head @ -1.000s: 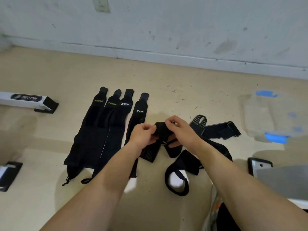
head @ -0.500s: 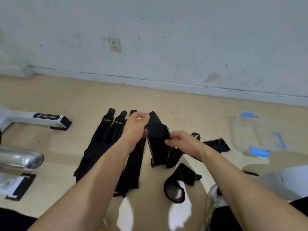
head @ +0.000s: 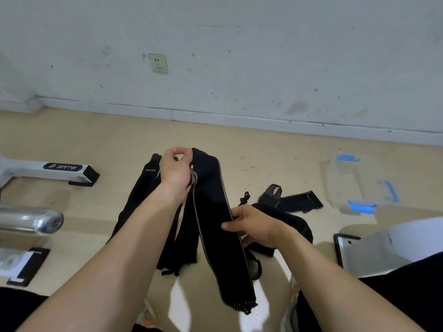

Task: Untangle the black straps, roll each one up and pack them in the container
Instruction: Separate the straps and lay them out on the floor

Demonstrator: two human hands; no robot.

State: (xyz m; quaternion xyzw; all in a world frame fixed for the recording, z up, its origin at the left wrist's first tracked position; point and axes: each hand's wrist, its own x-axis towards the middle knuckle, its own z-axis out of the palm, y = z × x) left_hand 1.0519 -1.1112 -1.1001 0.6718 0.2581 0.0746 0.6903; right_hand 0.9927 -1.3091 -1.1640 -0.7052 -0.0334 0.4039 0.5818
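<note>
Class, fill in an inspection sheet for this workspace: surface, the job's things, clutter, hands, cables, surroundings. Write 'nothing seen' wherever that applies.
Surface: beige floor, scuffed, with small dark specks.
Job's things: one strap held up and hanging long; flat straps lying side by side on the floor behind it; tangled straps to the right; clear container with blue clips further right.
Clutter: white machine foot and chrome bar at left; metal base at right.
Hands: left hand pinches the strap's top end; right hand grips its edge midway down.
Cables: nothing seen.
Surroundings: marked pale wall with a socket.
</note>
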